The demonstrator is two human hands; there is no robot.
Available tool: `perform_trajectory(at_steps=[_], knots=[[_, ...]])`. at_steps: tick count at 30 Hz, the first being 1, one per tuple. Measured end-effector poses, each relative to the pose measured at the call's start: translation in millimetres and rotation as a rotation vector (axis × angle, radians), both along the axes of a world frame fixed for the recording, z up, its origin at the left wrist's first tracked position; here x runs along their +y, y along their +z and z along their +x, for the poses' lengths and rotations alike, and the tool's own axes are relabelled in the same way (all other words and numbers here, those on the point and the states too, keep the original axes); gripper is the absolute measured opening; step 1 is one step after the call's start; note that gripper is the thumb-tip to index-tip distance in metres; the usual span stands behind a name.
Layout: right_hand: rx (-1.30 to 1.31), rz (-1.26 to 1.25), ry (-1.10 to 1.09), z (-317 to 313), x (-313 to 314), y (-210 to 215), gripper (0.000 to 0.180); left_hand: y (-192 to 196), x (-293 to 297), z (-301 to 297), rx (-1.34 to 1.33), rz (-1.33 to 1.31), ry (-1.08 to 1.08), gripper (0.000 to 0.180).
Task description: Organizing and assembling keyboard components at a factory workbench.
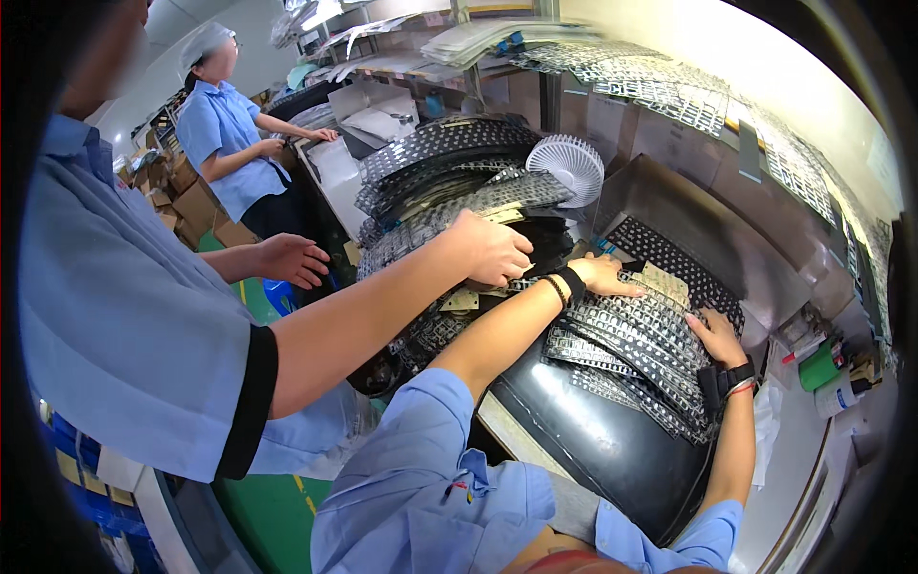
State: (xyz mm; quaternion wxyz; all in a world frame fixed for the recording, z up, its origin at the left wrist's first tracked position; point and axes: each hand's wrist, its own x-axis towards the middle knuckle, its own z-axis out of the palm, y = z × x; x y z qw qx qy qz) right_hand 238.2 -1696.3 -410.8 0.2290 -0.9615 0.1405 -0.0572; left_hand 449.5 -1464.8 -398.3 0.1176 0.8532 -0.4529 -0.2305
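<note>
A fanned pile of black sheets (pixel 641 335), covered in rows of small white shapes, lies on a dark shiny work surface (pixel 574 421). My left hand (pixel 604 275) rests on the pile's far left part, its fingers spread beside a cream perforated card (pixel 665 284). At the pile's right edge, my right hand (pixel 717 337) lies with its fingers apart, touching the sheets. Just left of my left hand, a co-worker's hand (pixel 488 249) reaches over a second heap of similar sheets (pixel 421 239). The co-worker's other hand hangs apart from the heap.
A white round fan (pixel 566 170) stands behind the piles. Metal panels bound the far side. A green container (pixel 819 366) and a white one stand at the right. More patterned sheets (pixel 660 81) lie on the shelf above. A co-worker stands close on my left; another person (pixel 225 143) works farther back.
</note>
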Motion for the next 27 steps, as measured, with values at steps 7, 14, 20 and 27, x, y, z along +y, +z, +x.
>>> perform_trajectory(at_steps=[7,14,20,27], knots=[[0.092,0.042,0.065,3,-4,7,0.065,0,-3,1,0.023,0.002,-0.023,0.116],[0.117,0.019,0.143,-1,0,17,0.06,5,3,-8,0.076,0.002,0.043,0.109],[-0.174,-0.184,0.205,9,9,79,0.053,59,45,-31,-0.331,-0.468,0.007,0.063],[-0.459,-0.148,0.495,168,95,182,0.047,84,128,4,-1.098,-0.285,0.429,0.061]])
